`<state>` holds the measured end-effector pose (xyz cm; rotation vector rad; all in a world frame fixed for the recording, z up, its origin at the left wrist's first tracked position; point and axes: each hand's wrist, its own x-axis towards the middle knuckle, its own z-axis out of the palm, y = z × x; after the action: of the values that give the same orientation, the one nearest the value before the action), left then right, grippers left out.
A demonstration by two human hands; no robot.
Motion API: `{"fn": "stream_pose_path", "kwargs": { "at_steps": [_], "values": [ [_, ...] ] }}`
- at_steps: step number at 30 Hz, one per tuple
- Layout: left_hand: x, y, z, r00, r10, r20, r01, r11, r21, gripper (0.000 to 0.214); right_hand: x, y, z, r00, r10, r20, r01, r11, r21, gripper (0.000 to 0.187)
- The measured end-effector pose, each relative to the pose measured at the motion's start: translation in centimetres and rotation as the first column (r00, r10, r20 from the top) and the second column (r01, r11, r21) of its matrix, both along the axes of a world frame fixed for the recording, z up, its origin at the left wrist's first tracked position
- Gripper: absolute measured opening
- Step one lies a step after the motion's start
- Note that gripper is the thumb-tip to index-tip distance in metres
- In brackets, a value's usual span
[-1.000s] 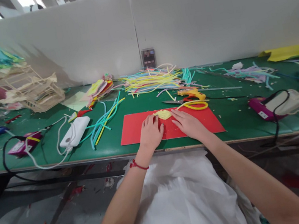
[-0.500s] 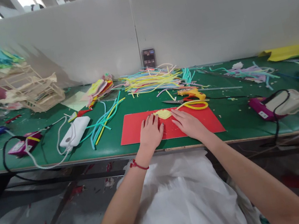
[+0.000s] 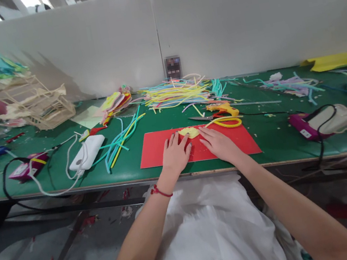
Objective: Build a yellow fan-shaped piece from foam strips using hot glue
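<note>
My left hand [image 3: 175,154] lies flat and open on a red mat [image 3: 154,153], fingertips touching the near edge of a small pale yellow woven piece [image 3: 189,132]. A red string bracelet circles that wrist. My right hand [image 3: 219,144] also rests flat and open on the mat, its fingers pointing toward the yellow piece from the right. A yellow strand loop [image 3: 227,122] lies just beyond the right hand. Neither hand grips anything.
Yellow-handled scissors [image 3: 206,117] and a yellow glue gun [image 3: 221,108] lie behind the mat. A heap of coloured strips [image 3: 175,92] sits at the back. A white power bank [image 3: 86,152] with cables lies left, a purple device [image 3: 302,126] right, wooden frames [image 3: 38,106] far left.
Both hands stay almost still on the mat; the left hand's fingers have shifted slightly against the yellow piece.
</note>
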<state>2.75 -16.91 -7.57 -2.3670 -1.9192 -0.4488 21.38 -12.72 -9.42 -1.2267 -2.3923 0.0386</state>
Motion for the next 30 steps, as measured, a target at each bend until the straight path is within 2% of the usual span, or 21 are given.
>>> {"fn": "stream_pose_path", "kwargs": {
  "at_steps": [9,18,30],
  "values": [
    [-0.08,0.10,-0.16,1.000,-0.002,0.005,0.002,1.000,0.002,0.042,0.02,-0.09,0.06,1.000,-0.003,-0.008,0.003,1.000,-0.002,0.047],
    [-0.10,0.11,0.00,0.993,-0.118,0.014,0.119,0.991,-0.062,0.045,0.00,-0.12,-0.07,1.000,-0.002,-0.025,0.002,1.000,0.004,0.047],
    [-0.31,-0.11,0.31,0.983,-0.169,-0.070,0.166,0.985,-0.042,0.043,-0.06,-0.38,0.15,1.000,-0.003,-0.017,0.003,1.000,-0.019,0.046]
  ]
}}
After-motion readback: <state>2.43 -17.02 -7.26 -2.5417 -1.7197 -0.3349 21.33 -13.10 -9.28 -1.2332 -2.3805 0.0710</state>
